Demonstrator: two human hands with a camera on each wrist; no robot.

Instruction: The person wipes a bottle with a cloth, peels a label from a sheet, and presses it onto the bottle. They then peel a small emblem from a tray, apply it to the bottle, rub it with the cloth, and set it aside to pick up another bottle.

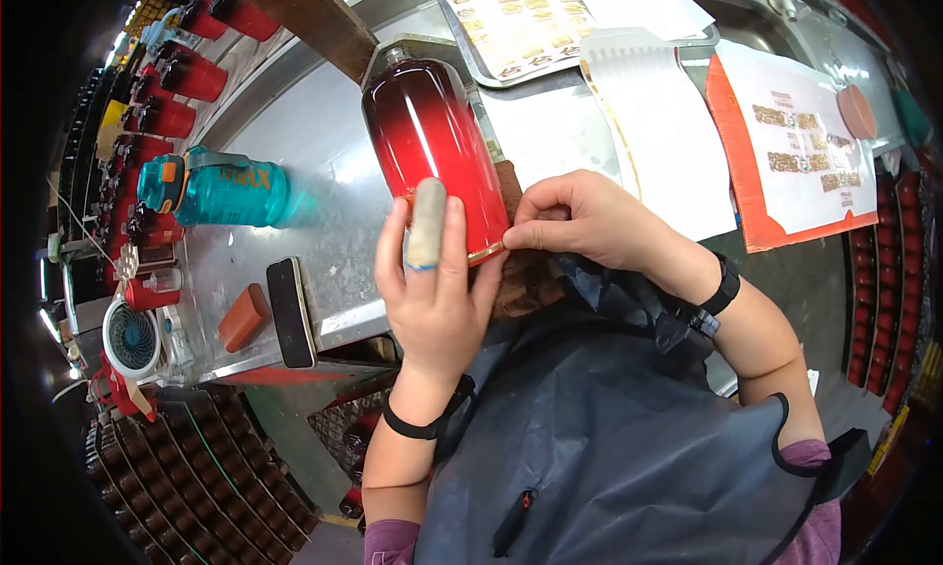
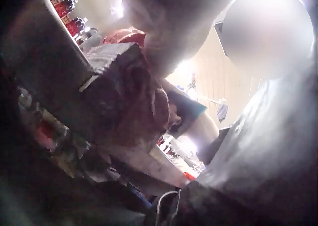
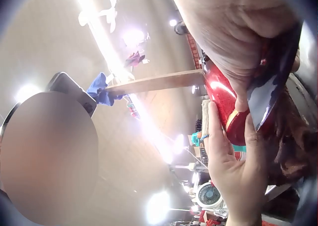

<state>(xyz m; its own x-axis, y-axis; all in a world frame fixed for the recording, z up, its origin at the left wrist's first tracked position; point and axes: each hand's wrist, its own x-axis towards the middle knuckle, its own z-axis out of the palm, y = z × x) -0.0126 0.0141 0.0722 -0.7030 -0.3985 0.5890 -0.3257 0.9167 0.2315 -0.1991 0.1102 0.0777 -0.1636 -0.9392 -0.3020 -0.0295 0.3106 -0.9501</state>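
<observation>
A glossy bottle, dark at the shoulder and red toward its base, lies with its neck away from me. A thin gold strip runs along the base edge. My left hand holds the base end between fingers and thumb; one finger wears a pale finger cot. At the right side of the base, my right hand pinches the strip between thumb and forefinger. From the right wrist view, the left hand spans the red base below the right hand. The left wrist view is dark and blurred.
A wooden beam reaches to the bottle's neck. On the metal table at left are a teal water bottle, a phone and a brown block. Sheets of gold labels and white paper lie at right.
</observation>
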